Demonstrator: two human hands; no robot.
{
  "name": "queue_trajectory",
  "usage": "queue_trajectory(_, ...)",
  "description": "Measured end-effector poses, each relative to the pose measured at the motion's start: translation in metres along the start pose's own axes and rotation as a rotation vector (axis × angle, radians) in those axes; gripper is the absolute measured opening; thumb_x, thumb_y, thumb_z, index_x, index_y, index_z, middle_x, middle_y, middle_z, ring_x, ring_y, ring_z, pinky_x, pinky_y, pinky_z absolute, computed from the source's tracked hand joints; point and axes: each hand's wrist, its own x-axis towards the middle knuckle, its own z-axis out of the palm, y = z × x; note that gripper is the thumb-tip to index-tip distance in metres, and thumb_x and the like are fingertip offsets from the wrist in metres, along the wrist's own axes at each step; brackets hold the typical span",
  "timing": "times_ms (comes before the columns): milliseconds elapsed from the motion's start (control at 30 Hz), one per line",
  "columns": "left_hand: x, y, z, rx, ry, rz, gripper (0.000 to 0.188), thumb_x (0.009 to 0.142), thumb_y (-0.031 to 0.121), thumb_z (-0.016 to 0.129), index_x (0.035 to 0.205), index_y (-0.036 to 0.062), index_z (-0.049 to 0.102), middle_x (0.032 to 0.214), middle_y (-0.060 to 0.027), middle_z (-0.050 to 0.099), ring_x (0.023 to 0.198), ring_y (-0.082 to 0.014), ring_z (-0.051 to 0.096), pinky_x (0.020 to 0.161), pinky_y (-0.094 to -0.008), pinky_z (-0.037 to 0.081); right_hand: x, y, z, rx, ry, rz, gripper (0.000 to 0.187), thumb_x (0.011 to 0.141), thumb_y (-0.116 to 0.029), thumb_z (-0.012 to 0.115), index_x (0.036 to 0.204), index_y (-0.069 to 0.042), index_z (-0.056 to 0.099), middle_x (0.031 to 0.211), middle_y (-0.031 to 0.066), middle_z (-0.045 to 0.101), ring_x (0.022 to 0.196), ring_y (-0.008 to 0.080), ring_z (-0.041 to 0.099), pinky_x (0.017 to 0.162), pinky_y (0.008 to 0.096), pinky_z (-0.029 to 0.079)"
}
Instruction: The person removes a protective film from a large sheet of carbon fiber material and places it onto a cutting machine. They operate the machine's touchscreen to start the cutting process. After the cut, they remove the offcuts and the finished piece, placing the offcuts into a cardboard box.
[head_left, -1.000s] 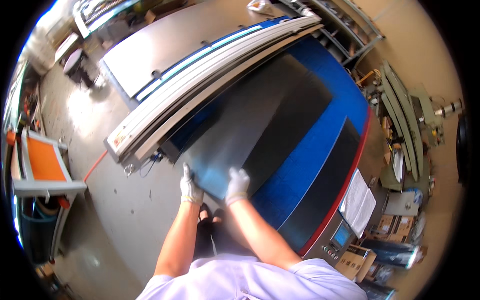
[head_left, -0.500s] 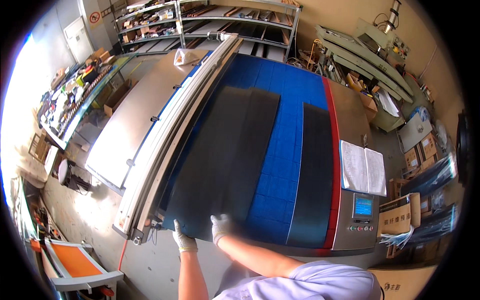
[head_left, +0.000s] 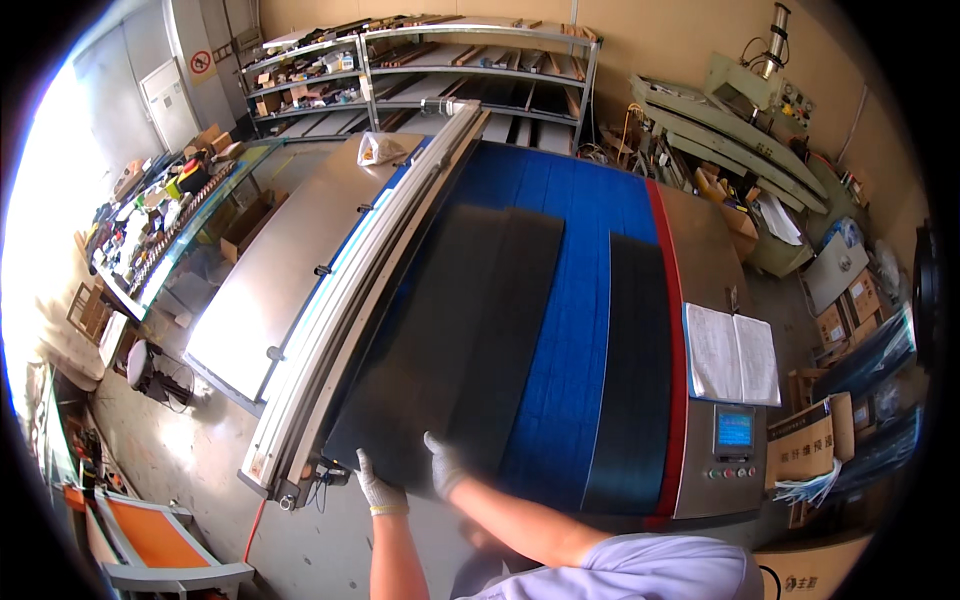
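Note:
A wide black sheet [head_left: 420, 340] lies on the blue table bed [head_left: 560, 350]. A lengthwise line down it separates two slightly different shades; I cannot tell whether these are two overlapping sheets. My left hand [head_left: 380, 487], in a pale knit glove, is closed on its near left corner with the thumb on top. Just to the right, my gloved right hand [head_left: 445, 468] grips the same near edge; its fingers are partly hidden. A narrower black strip [head_left: 632, 370] lies apart at the right. The sheet's left side runs along a long white metal beam [head_left: 365, 270].
Right of the red border [head_left: 668, 280] are an open notebook [head_left: 730, 350] and a control panel [head_left: 735, 430] with screen and buttons. Left of the beam is a metal tabletop [head_left: 290, 260] with a plastic bag [head_left: 380, 150]. Shelves [head_left: 480, 70] line the back wall.
The whole view has shifted slightly, with the table appearing lower. The wide sheet's left side now lies closer to the beam. Both hands keep their hold on its near edge.

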Motion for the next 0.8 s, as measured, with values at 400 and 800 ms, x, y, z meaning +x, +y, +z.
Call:
queue_trajectory(400,-0.023,0.089,0.046,1.172,-0.366,0.285,0.041,0.076,0.0,0.064,0.117,-0.0026,0.06,0.1,-0.0131,0.072,0.087,-0.0195,0.068,0.078,-0.031,0.052,-0.034,-0.09,0.043,-0.395,-0.27,-0.322,0.029,0.091,-0.012,0.061,0.12,-0.006,0.06,0.109,0.0077,0.064,0.101,0.0192,0.06,0.087,0.0339,0.051)
queue_trajectory(800,0.051,0.267,-0.088,0.571,-0.414,0.201,0.073,0.068,0.001,0.062,0.138,-0.0016,0.042,0.134,-0.0112,0.052,0.121,-0.0247,0.051,0.105,-0.0355,0.04,-0.068,0.052,0.232,-0.933,-0.135,-0.903,0.046,0.086,-0.011,0.068,0.126,0.005,0.052,0.117,0.015,0.063,0.106,0.022,0.057,0.097,0.0342,0.042)
